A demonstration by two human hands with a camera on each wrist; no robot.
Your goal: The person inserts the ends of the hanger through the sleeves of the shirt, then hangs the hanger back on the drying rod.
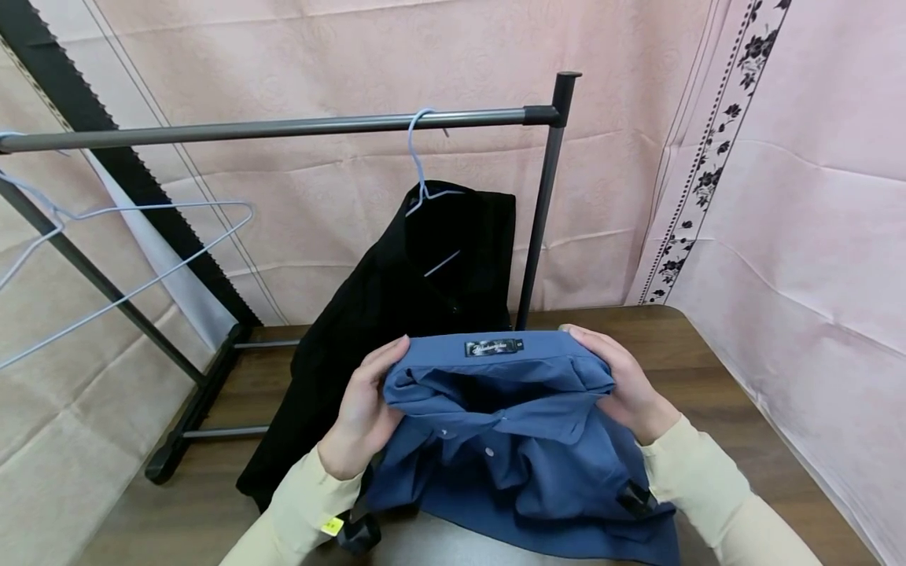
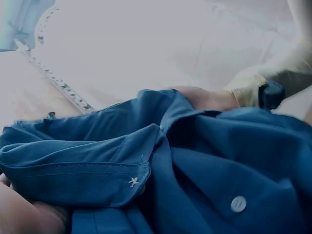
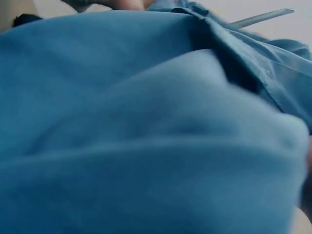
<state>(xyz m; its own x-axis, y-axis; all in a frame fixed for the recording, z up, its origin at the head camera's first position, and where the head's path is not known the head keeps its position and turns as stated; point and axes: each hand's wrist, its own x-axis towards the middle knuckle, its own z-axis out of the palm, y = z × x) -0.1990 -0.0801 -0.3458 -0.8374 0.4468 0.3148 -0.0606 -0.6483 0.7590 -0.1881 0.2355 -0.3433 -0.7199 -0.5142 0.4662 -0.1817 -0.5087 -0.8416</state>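
A blue collared shirt (image 1: 538, 487) with pale buttons is held up over the table's front, its collar toward the top and a dark label (image 1: 493, 347) inside the neck. My left hand (image 1: 364, 405) grips the collar's left end, thumb along its upper edge. At the other end my right hand (image 1: 626, 385) holds the collar the same way. The left wrist view shows a collar tip with a small white star-like stitch (image 2: 133, 182) and a white button (image 2: 238, 204) below it. Blue cloth fills most of the right wrist view and hides most of that hand.
Behind the shirt a black garment (image 1: 382, 299) hangs on a light blue hanger (image 1: 418, 157) from a dark metal rack (image 1: 304, 127). Another bare hanger (image 1: 163, 206) hangs at the left. The wooden table (image 1: 708, 393) meets pink curtains (image 1: 354, 71) behind and at the right.
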